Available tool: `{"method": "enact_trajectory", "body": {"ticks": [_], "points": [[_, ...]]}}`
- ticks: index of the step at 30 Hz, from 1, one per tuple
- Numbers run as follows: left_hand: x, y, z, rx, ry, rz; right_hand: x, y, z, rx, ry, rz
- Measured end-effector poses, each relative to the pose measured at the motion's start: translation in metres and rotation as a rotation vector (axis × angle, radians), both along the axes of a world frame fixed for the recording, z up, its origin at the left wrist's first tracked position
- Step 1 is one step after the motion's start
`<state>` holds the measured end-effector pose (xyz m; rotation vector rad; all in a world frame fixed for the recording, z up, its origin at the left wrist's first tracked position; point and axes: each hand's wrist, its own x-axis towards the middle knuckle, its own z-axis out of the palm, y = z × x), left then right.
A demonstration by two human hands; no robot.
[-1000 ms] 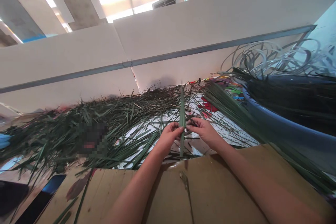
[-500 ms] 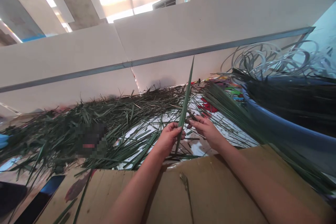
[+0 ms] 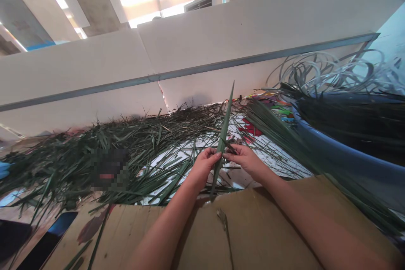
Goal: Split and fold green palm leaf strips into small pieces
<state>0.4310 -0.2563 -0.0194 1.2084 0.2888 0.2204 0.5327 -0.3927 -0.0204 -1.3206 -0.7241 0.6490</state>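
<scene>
A long green leaf (image 3: pixel 225 124) stands nearly upright in front of me, its pointed tip upward. My left hand (image 3: pixel 205 166) pinches it between thumb and fingers around its lower half. My right hand (image 3: pixel 245 159) is closed at the leaf's right edge, thumb and fingertips touching it beside the left thumb. Short dark strands show by the right fingers; whether they are held is unclear. Below both forearms lies brown cardboard (image 3: pixel 253 223), with a thin dried stalk (image 3: pixel 225 228) on it.
Cut leaves (image 3: pixel 126 139) are heaped from left to centre, partly over a white sheet (image 3: pixel 190 152). A blue tub (image 3: pixel 335 143) holding dark leaves stands at right, near clear coiled strips (image 3: pixel 344 69). A dark phone-like object (image 3: pixel 50 238) lies lower left.
The leaf has come down slightly, its tip now lower. My right hand has moved left, bringing its fingertips against the leaf beside my left thumb.
</scene>
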Motion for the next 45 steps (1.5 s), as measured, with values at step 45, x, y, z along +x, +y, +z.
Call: {"method": "enact_trajectory", "body": {"ticks": [45], "points": [[-0.07,0.159,0.053,-0.406,-0.239,0.641,0.09,-0.097,0.028,0.786,0.229,-0.912]]}}
